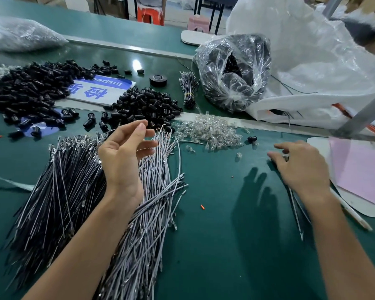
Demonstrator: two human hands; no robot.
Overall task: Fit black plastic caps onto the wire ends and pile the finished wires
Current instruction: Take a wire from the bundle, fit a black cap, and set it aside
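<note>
Left hand (126,152): raised above the wire piles, palm turned inward, fingers loosely curled, holding nothing. Right hand (301,167): palm down on the green table (225,245), fingers stretched out flat over a few thin wires (299,226) that run back under the wrist; not gripping. Black wires (52,191) heaped at left, grey wires (158,202) just beside them and overlapping. Black caps (145,107) piled beyond the left hand, a larger cap heap (26,92) further left partly covering a blue-and-white sign (102,89). Clear bulbs (212,131) scattered between the hands, one loose cap (252,139) near them. Plastic bag of caps (234,72) behind
</note>
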